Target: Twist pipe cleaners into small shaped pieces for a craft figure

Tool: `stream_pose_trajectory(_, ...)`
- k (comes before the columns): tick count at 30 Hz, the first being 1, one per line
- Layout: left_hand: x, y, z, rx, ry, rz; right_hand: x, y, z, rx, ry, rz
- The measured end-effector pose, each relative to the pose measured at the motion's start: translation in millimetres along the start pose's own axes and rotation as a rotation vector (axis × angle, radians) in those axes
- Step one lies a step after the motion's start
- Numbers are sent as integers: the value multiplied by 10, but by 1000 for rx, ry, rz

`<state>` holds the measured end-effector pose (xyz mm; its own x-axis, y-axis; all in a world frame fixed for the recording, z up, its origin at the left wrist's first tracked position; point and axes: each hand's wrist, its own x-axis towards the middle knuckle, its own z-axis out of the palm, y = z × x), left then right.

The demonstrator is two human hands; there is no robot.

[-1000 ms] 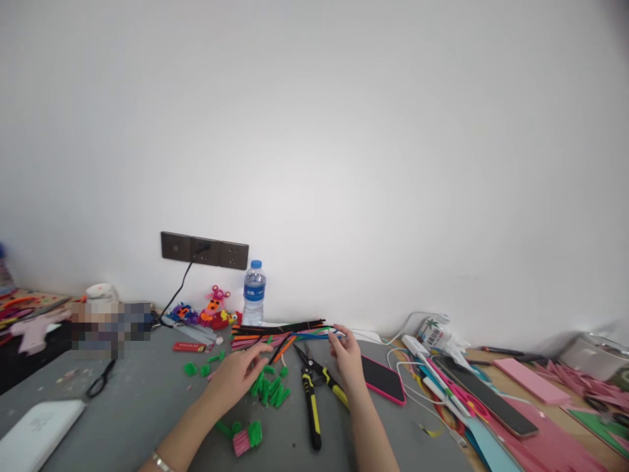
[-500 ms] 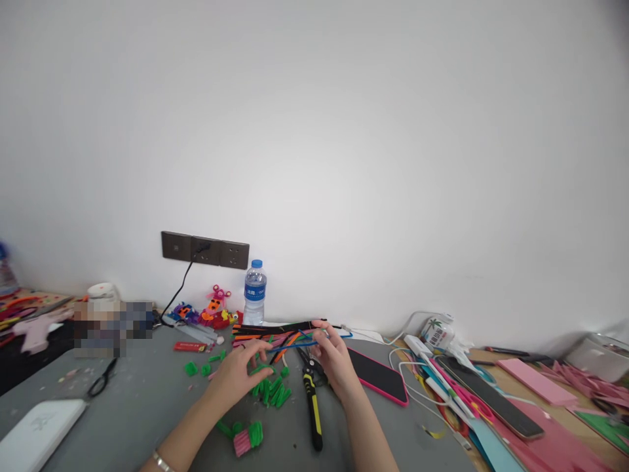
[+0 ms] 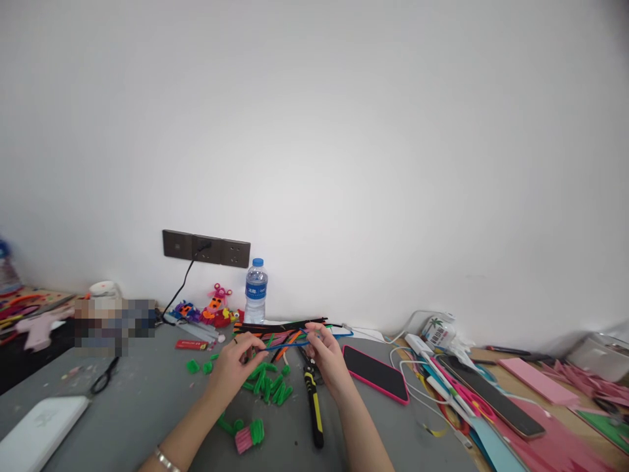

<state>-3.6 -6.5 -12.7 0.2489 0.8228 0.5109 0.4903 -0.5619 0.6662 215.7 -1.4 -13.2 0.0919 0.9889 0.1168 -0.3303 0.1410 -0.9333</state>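
Note:
A thin blue pipe cleaner (image 3: 286, 345) stretches between my two hands above the table. My left hand (image 3: 240, 359) pinches its left end between thumb and forefinger. With fingers bent, my right hand (image 3: 322, 351) grips it farther along, and a blue stretch sticks out to the right behind that hand. Below lie several short folded green pipe cleaner pieces (image 3: 269, 387). Pliers with black and yellow handles (image 3: 314, 406) rest beside my right forearm. A pink and green pipe cleaner piece (image 3: 249, 436) lies nearer to me. Behind my hands is a pile of long pipe cleaners (image 3: 265, 328) in black, orange and pink.
A water bottle (image 3: 256, 292) stands by the wall, with small colourful pipe cleaner figures (image 3: 216, 307) to its left. Right of my hand lies a phone in a pink case (image 3: 376, 373). Cables, scissors (image 3: 479, 403) and coloured sheets cover the right side. A white device (image 3: 42, 432) lies front left.
My left hand's fingers have closed into a pinch on the blue pipe cleaner, which is now held straighter between the hands. My right hand has shifted slightly left.

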Motion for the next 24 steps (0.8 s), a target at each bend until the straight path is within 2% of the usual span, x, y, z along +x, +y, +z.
stream_pose_trajectory(7, -7, -20, 18, 15, 61, 69, -3, -5, 98, 172, 16, 75)
stream_pose_trajectory(10, -13, -5, 30, 10, 62, 66, -40, 1, 191, 236, -51, 138)
stream_pose_trajectory(14, -13, 69, 41, -52, 39, 57, -94, 79, 292, 149, -175, 190)
stream_pose_trajectory(16, -6, 102, 50, -113, 17, -6, -104, 127, 317, 83, -208, 185)
stream_pose_trajectory(19, 12, 104, 69, -262, 16, -187, -101, 167, 324, -10, -199, 162)
stream_pose_trajectory(24, 34, 33, 86, -544, 98, -424, -101, 149, 306, -119, -208, 121)
